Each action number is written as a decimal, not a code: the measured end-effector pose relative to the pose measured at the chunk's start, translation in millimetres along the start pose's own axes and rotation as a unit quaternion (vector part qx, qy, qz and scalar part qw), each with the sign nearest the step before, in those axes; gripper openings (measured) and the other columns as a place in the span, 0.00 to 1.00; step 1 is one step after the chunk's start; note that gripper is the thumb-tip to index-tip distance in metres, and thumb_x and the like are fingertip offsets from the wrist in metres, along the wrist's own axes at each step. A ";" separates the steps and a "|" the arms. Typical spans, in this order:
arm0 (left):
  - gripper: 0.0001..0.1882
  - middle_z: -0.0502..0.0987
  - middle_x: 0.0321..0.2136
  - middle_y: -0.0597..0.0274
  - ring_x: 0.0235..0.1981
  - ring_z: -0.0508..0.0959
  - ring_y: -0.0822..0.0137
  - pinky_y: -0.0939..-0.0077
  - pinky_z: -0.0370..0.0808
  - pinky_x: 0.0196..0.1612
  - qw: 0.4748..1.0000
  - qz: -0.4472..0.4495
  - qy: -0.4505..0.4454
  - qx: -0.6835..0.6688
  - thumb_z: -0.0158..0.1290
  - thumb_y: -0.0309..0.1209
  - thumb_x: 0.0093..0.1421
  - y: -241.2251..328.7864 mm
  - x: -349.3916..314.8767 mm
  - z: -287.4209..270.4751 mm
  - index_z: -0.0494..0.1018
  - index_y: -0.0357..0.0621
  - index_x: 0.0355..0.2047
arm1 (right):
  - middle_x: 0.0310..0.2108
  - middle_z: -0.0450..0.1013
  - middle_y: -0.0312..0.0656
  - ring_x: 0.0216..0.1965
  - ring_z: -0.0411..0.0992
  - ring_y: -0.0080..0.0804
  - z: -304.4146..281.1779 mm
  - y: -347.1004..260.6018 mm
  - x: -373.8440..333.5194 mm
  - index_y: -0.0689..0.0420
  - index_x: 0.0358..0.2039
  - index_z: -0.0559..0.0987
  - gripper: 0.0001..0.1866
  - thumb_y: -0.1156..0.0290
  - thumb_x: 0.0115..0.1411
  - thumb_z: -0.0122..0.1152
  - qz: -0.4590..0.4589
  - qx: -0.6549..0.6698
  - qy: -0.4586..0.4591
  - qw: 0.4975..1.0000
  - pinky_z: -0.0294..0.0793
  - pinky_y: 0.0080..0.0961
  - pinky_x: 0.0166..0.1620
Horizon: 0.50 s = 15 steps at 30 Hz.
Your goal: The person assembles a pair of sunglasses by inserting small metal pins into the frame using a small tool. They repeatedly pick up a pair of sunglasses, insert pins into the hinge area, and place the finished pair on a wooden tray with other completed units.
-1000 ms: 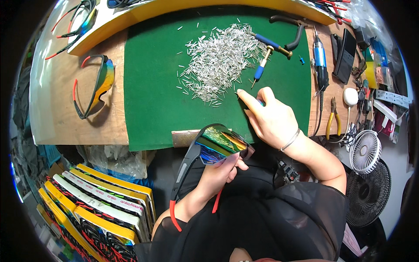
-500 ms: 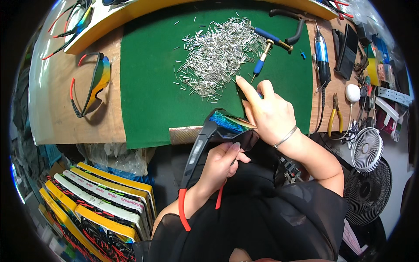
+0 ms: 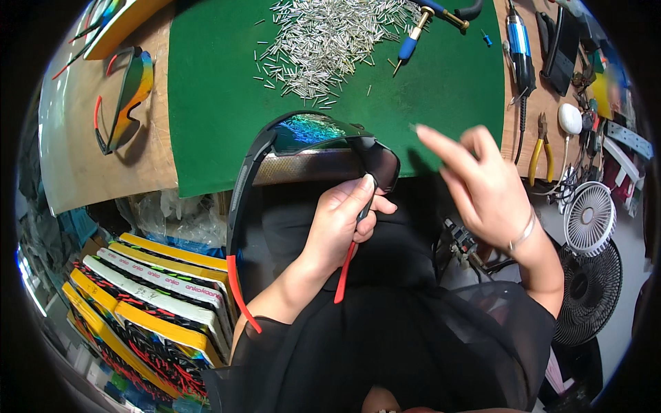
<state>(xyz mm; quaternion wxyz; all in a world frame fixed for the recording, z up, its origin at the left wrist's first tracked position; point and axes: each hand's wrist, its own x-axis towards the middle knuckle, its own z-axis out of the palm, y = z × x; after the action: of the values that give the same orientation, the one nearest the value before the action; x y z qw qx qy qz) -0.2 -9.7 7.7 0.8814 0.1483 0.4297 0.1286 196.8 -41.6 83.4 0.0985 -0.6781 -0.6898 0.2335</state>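
Observation:
Black sunglasses with red temple tips point(image 3: 242, 186) and a blue-green mirrored lens hang over the near edge of the green mat point(image 3: 441, 82). My left hand point(image 3: 342, 213) is closed round one temple near its hinge, thumb on top. To the right, apart from the sunglasses, my right hand point(image 3: 485, 179) is raised with its index finger stretched out and thumb apart; no held thing is visible in it. Beyond both hands lies a heap of small silver metal pins point(image 3: 330, 48). A blue-handled tool with brass ends point(image 3: 411, 43) rests beside the heap.
Another pair of sunglasses point(image 3: 127, 103) lies on the wooden table at left. A blue rotary tool point(image 3: 521, 55), yellow-handled cutters point(image 3: 542, 151) and a white fan point(image 3: 589, 210) are at right. Foam-edged stacks of frames point(image 3: 158, 289) stand at lower left.
My right hand has moved right, away from the sunglasses and the pins. The sunglasses in my left hand have turned, showing more of the lens. The view has shifted, with the table now higher.

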 end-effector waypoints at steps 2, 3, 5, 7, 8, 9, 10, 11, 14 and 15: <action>0.17 0.75 0.24 0.57 0.11 0.59 0.83 0.90 0.55 0.13 1.000 0.003 0.008 0.002 0.43 0.41 0.62 0.0 -1.2 2.7 0.68 0.36 0.32 | 0.25 0.59 0.42 0.19 0.67 0.35 -9.5 -5.5 -19.7 0.44 0.51 0.69 0.26 0.74 0.49 0.55 -0.015 -0.028 -0.055 0.998 0.69 0.26 0.22; 0.17 0.75 0.24 0.57 0.11 0.59 0.83 0.90 0.55 0.13 1.000 0.006 0.019 0.008 0.43 0.41 0.62 1.7 -2.4 6.0 0.68 0.37 0.32 | 0.25 0.59 0.41 0.18 0.66 0.34 -6.1 -9.5 -26.5 0.43 0.50 0.70 0.28 0.76 0.45 0.56 -0.038 -0.036 -0.055 0.997 0.68 0.25 0.20; 0.17 0.75 0.24 0.58 0.11 0.60 0.82 0.90 0.55 0.13 0.999 0.022 0.019 0.017 0.43 0.41 0.62 0.0 -2.0 6.5 0.68 0.37 0.31 | 0.25 0.59 0.39 0.18 0.65 0.29 4.3 -20.7 -33.8 0.40 0.49 0.72 0.31 0.76 0.40 0.57 -0.067 -0.115 -0.066 0.989 0.67 0.23 0.18; 0.17 0.74 0.23 0.60 0.11 0.60 0.82 0.90 0.55 0.13 0.999 0.038 0.026 0.024 0.43 0.41 0.62 -3.0 -1.1 7.4 0.68 0.37 0.30 | 0.24 0.59 0.37 0.17 0.62 0.25 19.3 -21.9 -29.0 0.42 0.46 0.73 0.25 0.72 0.44 0.54 -0.111 -0.168 -0.018 0.979 0.65 0.18 0.16; 0.17 0.74 0.23 0.61 0.11 0.60 0.82 0.89 0.55 0.13 0.998 0.047 0.031 0.028 0.43 0.41 0.62 -3.6 -1.2 8.1 0.69 0.37 0.30 | 0.23 0.59 0.35 0.16 0.60 0.23 26.0 -20.9 -26.0 0.44 0.44 0.74 0.21 0.69 0.46 0.53 -0.130 -0.195 0.002 0.972 0.63 0.16 0.14; 0.16 0.64 0.15 0.69 0.11 0.59 0.82 0.90 0.54 0.12 0.996 0.048 0.062 0.031 0.41 0.39 0.63 -2.2 -2.3 15.2 0.67 0.38 0.27 | 0.23 0.60 0.35 0.16 0.60 0.22 28.1 -21.5 -25.1 0.44 0.43 0.74 0.20 0.69 0.46 0.53 -0.133 -0.205 0.010 0.970 0.62 0.15 0.14; 0.16 0.64 0.16 0.69 0.11 0.59 0.82 0.90 0.54 0.12 0.996 0.047 0.062 0.032 0.41 0.39 0.63 -2.6 -2.1 15.5 0.67 0.38 0.27 | 0.23 0.60 0.35 0.16 0.60 0.22 29.3 -20.8 -24.6 0.44 0.43 0.74 0.20 0.68 0.46 0.53 -0.139 -0.215 0.015 0.967 0.62 0.15 0.14; 0.16 0.65 0.16 0.69 0.11 0.59 0.82 0.90 0.54 0.12 0.996 0.047 0.061 0.033 0.41 0.39 0.63 -2.6 -1.9 15.6 0.67 0.38 0.27 | 0.23 0.60 0.35 0.16 0.60 0.22 30.0 -20.9 -24.3 0.45 0.42 0.75 0.19 0.68 0.46 0.52 -0.144 -0.225 0.020 0.964 0.61 0.15 0.14; 0.16 0.65 0.16 0.69 0.11 0.59 0.82 0.90 0.54 0.12 0.996 0.053 0.063 0.032 0.41 0.39 0.63 -3.7 -1.3 17.5 0.66 0.38 0.27 | 0.24 0.61 0.35 0.16 0.60 0.22 29.7 -24.1 -26.5 0.46 0.42 0.75 0.18 0.67 0.46 0.52 -0.136 -0.259 0.022 0.956 0.61 0.15 0.14; 0.16 0.64 0.17 0.69 0.11 0.59 0.82 0.90 0.54 0.12 0.996 0.056 0.063 0.031 0.41 0.38 0.63 -3.8 -1.1 18.3 0.66 0.38 0.27 | 0.24 0.61 0.35 0.16 0.60 0.22 30.0 -24.3 -26.7 0.46 0.41 0.75 0.18 0.67 0.46 0.52 -0.135 -0.263 0.026 0.955 0.61 0.15 0.14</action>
<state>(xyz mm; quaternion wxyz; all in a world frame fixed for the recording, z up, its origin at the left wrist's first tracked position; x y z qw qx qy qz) 14.1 -16.3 17.8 0.8388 0.1913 0.4794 0.1733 163.3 -72.8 73.2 -0.0352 -0.5866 -0.8090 0.0110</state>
